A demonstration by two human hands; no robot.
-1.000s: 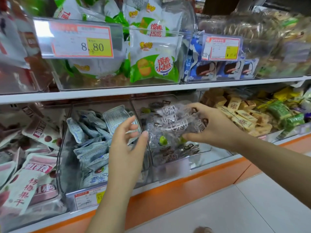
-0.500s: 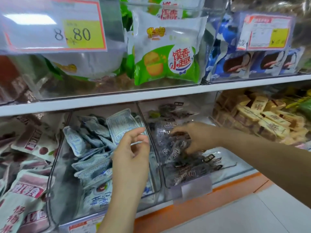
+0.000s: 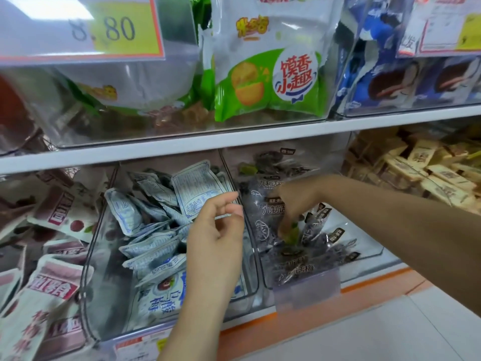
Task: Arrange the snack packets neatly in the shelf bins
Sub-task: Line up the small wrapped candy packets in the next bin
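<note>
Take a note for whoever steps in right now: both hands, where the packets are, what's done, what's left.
Left hand: loosely curled, empty, in front of the blue-white packets.
Right hand: fingertips down among the dark plum packets in their clear bin; grip unclear.
Done: the dark plum packets are in the bin, loosely heaped.
Left: straighten that heap. The blue-white packets next door also lie jumbled.

the left grip (image 3: pixel 216 230) stands raised on an upright forearm (image 3: pixel 197 308), fingers loosely bent, holding nothing. the right arm (image 3: pixel 390 220) reaches in from the right side; the right grip (image 3: pixel 294 201) points its bunched fingers down, tips blurred.
</note>
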